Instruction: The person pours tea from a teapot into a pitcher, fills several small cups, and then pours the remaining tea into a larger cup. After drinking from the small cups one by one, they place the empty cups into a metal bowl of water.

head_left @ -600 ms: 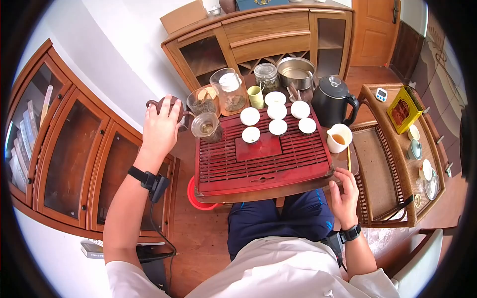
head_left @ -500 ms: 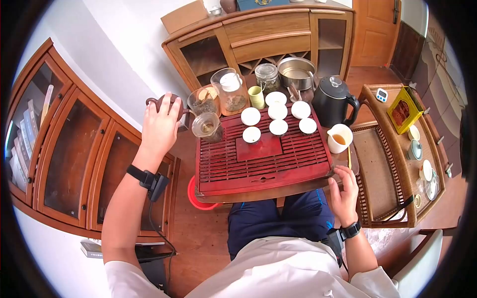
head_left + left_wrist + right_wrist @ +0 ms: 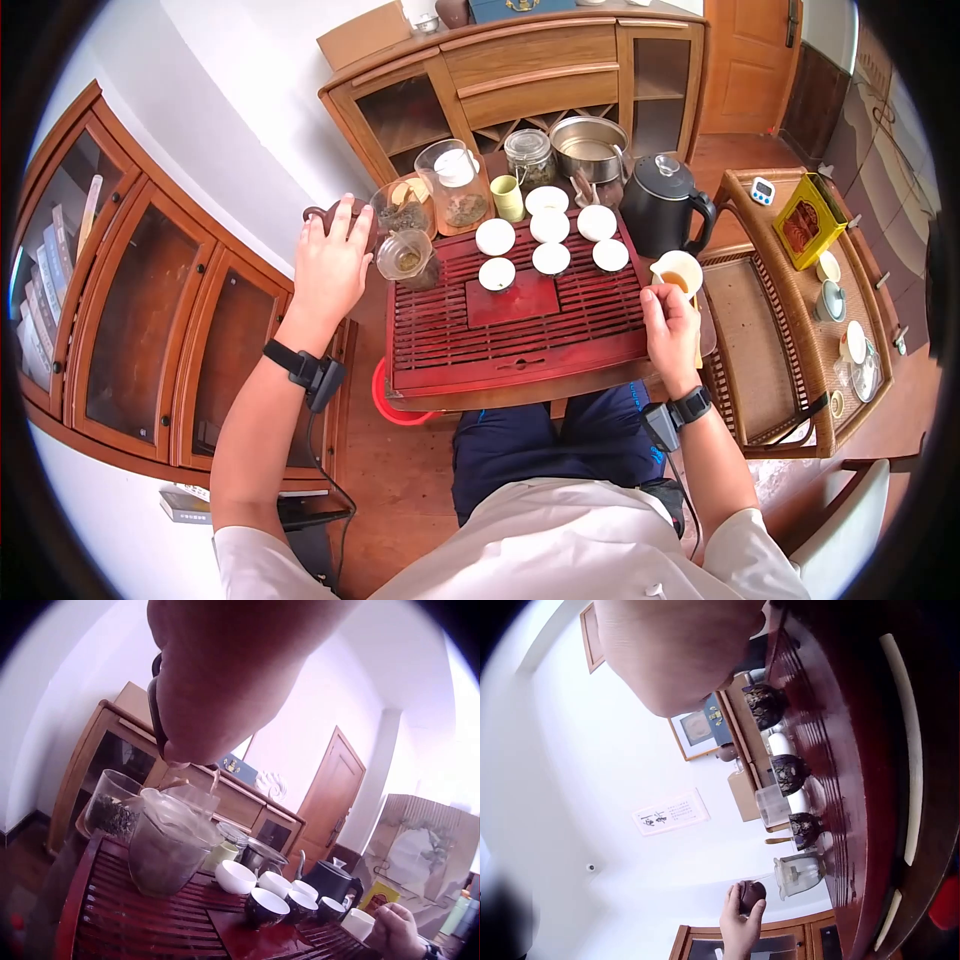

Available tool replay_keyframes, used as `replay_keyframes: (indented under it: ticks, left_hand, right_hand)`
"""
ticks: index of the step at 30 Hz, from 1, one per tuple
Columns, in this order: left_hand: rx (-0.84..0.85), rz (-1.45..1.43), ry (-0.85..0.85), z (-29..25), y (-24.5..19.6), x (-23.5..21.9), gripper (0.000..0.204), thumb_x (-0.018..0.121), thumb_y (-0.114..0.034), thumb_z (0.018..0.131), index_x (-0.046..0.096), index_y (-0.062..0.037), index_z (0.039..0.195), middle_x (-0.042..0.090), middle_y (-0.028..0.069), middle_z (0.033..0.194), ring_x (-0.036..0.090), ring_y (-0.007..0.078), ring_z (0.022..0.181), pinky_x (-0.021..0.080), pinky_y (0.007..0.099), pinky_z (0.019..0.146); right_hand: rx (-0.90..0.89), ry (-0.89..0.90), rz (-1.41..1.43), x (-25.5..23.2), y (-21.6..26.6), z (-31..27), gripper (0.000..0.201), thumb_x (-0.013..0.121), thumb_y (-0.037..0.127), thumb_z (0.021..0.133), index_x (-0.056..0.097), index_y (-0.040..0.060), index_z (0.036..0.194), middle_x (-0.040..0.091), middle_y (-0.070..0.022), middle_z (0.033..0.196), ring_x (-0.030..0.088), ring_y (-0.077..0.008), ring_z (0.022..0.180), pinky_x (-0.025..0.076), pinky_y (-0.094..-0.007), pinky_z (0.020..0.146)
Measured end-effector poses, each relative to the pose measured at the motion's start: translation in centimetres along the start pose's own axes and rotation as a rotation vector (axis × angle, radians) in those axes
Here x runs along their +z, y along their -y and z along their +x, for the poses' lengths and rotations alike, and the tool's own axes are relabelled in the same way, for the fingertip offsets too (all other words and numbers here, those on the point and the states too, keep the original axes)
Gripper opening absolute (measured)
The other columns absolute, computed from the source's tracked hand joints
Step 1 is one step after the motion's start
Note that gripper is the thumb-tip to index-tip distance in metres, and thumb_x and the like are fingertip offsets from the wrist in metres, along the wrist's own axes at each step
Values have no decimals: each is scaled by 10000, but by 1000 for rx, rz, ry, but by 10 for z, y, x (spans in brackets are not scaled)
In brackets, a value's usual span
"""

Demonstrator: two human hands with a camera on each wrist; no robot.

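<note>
My left hand [image 3: 332, 258] holds a small dark brown teapot [image 3: 753, 898], its fingers over the top. The teapot is tilted beside a glass vessel [image 3: 406, 262] with a flared rim, at the tray's left edge. A thin stream shows above this glass in the left wrist view. At the right edge of the red slatted tea tray [image 3: 430, 350], my right hand [image 3: 673, 328] grips a white pitcher [image 3: 680, 266] with amber tea in it, thumb and fingers at its near side. Several small cups [image 3: 497, 273], white inside and dark patterned outside, stand on the tray.
A black kettle [image 3: 665, 205] stands behind the pitcher. Along the back are a steel pot [image 3: 590, 147], a lidded jar [image 3: 528, 158], a green cup [image 3: 508, 198] and a clear canister [image 3: 450, 185]. A wicker cart [image 3: 745, 330] stands at the right.
My right hand has moved up from the tray's front right corner to the white pitcher and taken hold of it. The left hand stays at the teapot.
</note>
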State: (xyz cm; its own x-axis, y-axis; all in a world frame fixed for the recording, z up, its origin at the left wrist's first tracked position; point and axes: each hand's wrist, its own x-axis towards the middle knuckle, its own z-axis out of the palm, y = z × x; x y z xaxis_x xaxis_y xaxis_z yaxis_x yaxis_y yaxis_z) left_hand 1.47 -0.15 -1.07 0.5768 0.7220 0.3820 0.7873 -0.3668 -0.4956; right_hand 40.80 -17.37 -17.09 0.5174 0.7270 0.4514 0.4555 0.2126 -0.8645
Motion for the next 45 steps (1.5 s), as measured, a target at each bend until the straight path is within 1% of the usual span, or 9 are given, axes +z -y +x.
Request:
replay_keyframes:
  ticks: [2,6,7,10,14,19,24,32,45]
  left_hand:
    - [9,-24,-1,-1,0,1,674,792,-182,891,544,-99,1512,480,179,1590,586,484,1267,472,562,1114]
    - [6,-17,6,0,-4,0,669,791,-181,891,546,-97,1509,480,179,1590,586,483,1268,474,558,1112]
    - [10,-15,4,0,-4,0,668,791,-180,891,547,-98,1508,481,178,1589,587,483,1265,475,559,1111]
    - [20,-23,5,0,-6,0,668,790,-179,890,547,-100,1507,482,177,1588,586,486,1262,474,562,1109]
    - [47,-13,-15,-2,-7,0,652,801,-207,887,574,-102,1489,505,167,1566,607,488,1222,494,564,1087]
    - [60,-4,-21,-6,-8,3,648,801,-199,883,579,-103,1485,509,165,1562,609,485,1214,497,563,1077]
    - [69,15,-4,-7,-6,2,653,802,-192,878,578,-100,1485,510,165,1560,608,487,1214,495,566,1078]
    - [35,14,57,-8,1,6,690,801,-170,877,541,-105,1512,466,178,1600,567,511,1281,464,578,1119]
    - [26,34,16,1,11,-9,705,810,-141,855,548,-104,1509,480,184,1584,571,510,1266,467,580,1108]
  right_hand:
    - [85,39,-70,-3,11,7,160,718,161,1030,712,1,1020,683,-63,748,588,-86,679,506,-282,652]
    - [87,99,161,7,2,17,184,715,186,1042,706,11,984,601,49,711,517,-43,646,431,-243,596]
    - [161,145,265,12,-1,18,186,703,185,1054,691,26,958,555,93,724,468,-14,635,379,-218,571]
    - [284,198,461,20,-13,20,176,686,174,1063,674,46,943,549,96,733,451,-2,631,365,-203,564]
    - [314,167,505,17,-13,19,179,675,182,1071,666,60,941,535,99,734,445,1,633,366,-199,560]
    - [326,206,532,16,-19,17,174,673,177,1071,672,59,943,537,107,738,438,4,640,357,-198,567]
    - [231,198,404,16,-21,15,188,682,164,1062,655,47,918,525,107,738,422,-2,662,354,-213,576]
    - [220,188,401,16,-25,14,191,692,173,1055,659,42,919,521,103,730,431,-12,668,370,-224,586]
    - [211,194,393,15,-21,13,169,691,160,1057,661,41,940,533,105,754,437,-4,687,379,-213,605]
